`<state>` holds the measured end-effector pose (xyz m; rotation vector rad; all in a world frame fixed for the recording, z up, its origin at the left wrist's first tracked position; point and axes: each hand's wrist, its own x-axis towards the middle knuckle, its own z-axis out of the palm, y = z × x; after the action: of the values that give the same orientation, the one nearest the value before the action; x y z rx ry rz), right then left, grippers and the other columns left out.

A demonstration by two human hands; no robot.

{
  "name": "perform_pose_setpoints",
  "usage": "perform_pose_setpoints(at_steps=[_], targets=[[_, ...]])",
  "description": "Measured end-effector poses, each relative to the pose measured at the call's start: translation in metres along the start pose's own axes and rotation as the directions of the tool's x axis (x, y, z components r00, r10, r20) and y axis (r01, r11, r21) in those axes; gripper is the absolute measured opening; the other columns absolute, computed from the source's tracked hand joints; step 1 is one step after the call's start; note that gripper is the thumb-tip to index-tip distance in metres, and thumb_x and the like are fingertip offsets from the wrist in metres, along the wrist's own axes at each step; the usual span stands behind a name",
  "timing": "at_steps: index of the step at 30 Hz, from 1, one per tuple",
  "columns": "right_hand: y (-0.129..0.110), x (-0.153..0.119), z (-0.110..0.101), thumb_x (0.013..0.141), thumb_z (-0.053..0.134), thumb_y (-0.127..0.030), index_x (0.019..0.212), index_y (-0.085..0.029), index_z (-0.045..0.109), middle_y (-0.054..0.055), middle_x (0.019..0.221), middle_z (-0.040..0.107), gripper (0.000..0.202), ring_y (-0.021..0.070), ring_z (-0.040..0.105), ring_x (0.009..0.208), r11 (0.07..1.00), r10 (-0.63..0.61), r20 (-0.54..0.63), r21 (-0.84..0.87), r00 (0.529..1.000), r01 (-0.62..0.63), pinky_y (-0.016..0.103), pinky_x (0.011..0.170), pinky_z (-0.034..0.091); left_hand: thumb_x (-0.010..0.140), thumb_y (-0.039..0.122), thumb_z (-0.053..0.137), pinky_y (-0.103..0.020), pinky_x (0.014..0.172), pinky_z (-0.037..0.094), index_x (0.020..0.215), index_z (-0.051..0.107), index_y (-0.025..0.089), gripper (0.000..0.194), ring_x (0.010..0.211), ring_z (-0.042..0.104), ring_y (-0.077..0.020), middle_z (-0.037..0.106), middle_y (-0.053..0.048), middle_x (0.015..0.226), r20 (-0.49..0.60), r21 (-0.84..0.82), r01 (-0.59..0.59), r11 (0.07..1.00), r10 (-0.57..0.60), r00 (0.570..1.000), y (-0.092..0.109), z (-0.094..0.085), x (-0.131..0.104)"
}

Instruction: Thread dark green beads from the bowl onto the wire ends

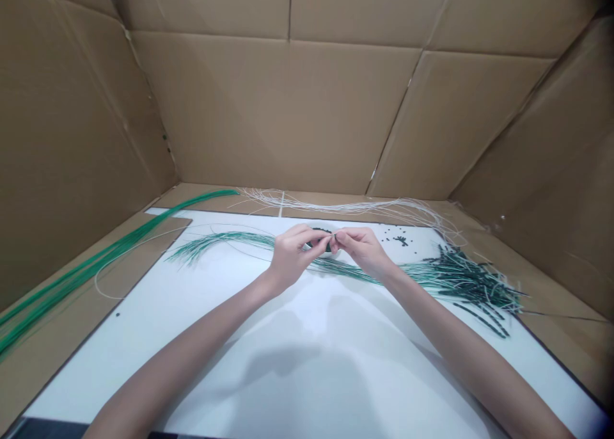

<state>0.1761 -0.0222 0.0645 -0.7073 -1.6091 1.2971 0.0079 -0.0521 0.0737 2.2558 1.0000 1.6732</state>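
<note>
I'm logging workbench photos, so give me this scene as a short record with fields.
Left hand: fingertips pinched
Right hand: fingertips pinched, close to the left's
Item between fingertips: too small to identify
Bowl: behind the hands, partly hidden
Surface: white board
Left side: long green strands
Far edge: loose white strands
Right side: dark-ended bundle
Scattered: small dark pieces
Surround: cardboard walls

The hands' fingers [341, 235] hide part of the bowl [327, 226] (contents blurred).
</note>
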Motion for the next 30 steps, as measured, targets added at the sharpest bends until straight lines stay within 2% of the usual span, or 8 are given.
perform_pose_setpoints(at_steps=[3, 10, 15, 20, 26, 30], targets=[[-0.003, -0.001, 0.000, 0.075, 0.058, -0.038, 0.062, -0.015, 0.063, 0.002, 0.060, 0.059, 0.027, 0.0124, 0.052, 0.062, 0.999, -0.018, -0.001, -0.051, 1.000, 0.018, 0.028, 0.066, 0.042, 0.077, 0.020, 0.057, -0.018, 0.055, 0.039, 0.076, 0.067, 0.017, 0.011, 0.057, 0.049, -0.0075, 0.056, 0.001, 0.059, 0.001, 0.007, -0.012, 1.000, 0.012, 1.000, 0.000, -0.001, 0.000], [-0.017, -0.003, 0.004, 0.070, 0.062, -0.039, 0.064, -0.015, 0.066, 0.002, 0.060, 0.062, 0.025, 0.0134, 0.055, 0.060, 0.947, 0.019, -0.047, -0.320, 0.999, -0.033, 0.026, 0.062, 0.045, 0.078, 0.020, 0.056, -0.018, 0.056, 0.040, 0.076, 0.067, 0.017, 0.011, 0.058, 0.049, -0.0074, 0.057, 0.001, 0.061, 0.049, 0.031, -0.034, 0.999, 0.032, 0.998, -0.007, 0.001, -0.002], [-0.015, -0.003, 0.000, 0.070, 0.061, -0.039, 0.067, -0.015, 0.067, 0.003, 0.062, 0.064, 0.025, 0.0149, 0.058, 0.062, 0.932, 0.014, -0.018, -0.361, 1.000, -0.020, 0.028, 0.064, 0.046, 0.079, 0.022, 0.054, -0.019, 0.057, 0.040, 0.086, 0.067, 0.018, 0.015, 0.059, 0.051, -0.0082, 0.060, 0.000, 0.064, 0.065, 0.040, 0.002, 0.999, -0.004, 0.998, -0.014, 0.005, -0.004], [-0.017, -0.003, -0.005, 0.073, 0.058, -0.037, 0.070, -0.016, 0.068, 0.004, 0.067, 0.066, 0.023, 0.0152, 0.059, 0.064, 0.904, -0.013, 0.037, -0.427, 0.999, 0.027, 0.027, 0.065, 0.046, 0.081, 0.019, 0.049, -0.019, 0.058, 0.040, 0.093, 0.065, 0.019, 0.020, 0.061, 0.051, -0.0083, 0.061, -0.001, 0.068, 0.171, -0.002, 0.001, 1.000, 0.000, 0.985, -0.015, 0.004, -0.004], [-0.020, -0.003, -0.006, 0.073, 0.059, -0.036, 0.067, -0.016, 0.069, 0.003, 0.064, 0.065, 0.023, 0.0141, 0.056, 0.063, 0.875, -0.045, 0.061, -0.479, 0.997, 0.069, 0.025, 0.062, 0.043, 0.074, 0.018, 0.056, -0.017, 0.051, 0.036, 0.084, 0.066, 0.016, 0.014, 0.051, 0.041, -0.0060, 0.058, 0.001, 0.062, 0.173, -0.043, 0.075, 0.996, -0.066, 0.983, -0.010, 0.002, 0.000], [-0.020, -0.003, -0.007, 0.072, 0.059, -0.037, 0.066, -0.017, 0.069, 0.003, 0.065, 0.065, 0.024, 0.0149, 0.057, 0.065, 0.885, -0.020, 0.091, -0.461, 0.996, 0.060, 0.026, 0.065, 0.044, 0.074, 0.022, 0.057, -0.018, 0.049, 0.033, 0.079, 0.066, 0.015, 0.012, 0.050, 0.037, -0.0059, 0.057, 0.001, 0.062, 0.177, -0.071, 0.101, 0.992, -0.088, 0.980, -0.012, 0.002, 0.001]])
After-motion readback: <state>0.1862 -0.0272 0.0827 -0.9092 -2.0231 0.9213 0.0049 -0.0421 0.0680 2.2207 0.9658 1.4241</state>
